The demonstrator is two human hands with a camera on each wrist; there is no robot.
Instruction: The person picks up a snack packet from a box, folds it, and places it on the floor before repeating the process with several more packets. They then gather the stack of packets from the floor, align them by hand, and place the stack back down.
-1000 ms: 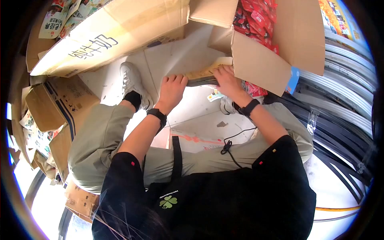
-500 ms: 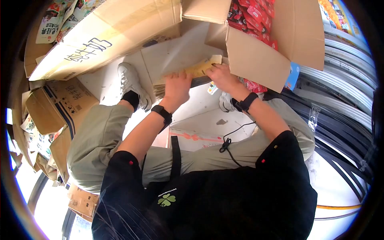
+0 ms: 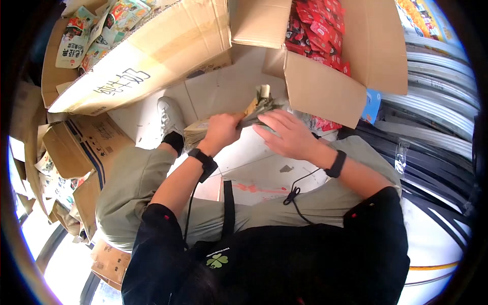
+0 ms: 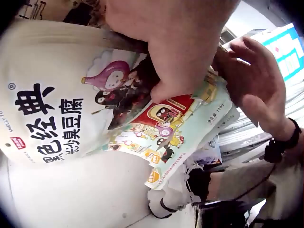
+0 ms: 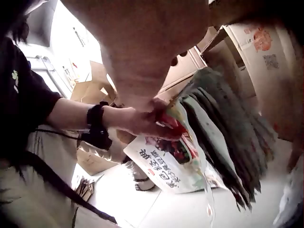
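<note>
A thick stack of flat printed food pouches, white and pale green with black lettering, is held above the floor. My left hand grips the stack near its middle, thumb over the front pouch in the left wrist view. The far ends of the pouches spread apart like a fan in the right wrist view. At that fanned end is my right hand, its fingers loosely extended and its fingertips close beside the edges. Its palm shows in the left wrist view, fingers slightly bent.
A carton of red packets stands ahead on the right. Ahead on the left, a large carton holds more printed pouches. Another cardboard box sits beside the left leg. Long grey and black strips lie to the right.
Both hands held the stack by its edge; my right hand has let go and come back toward the body. The stack has tilted, and its right end now fans out.
</note>
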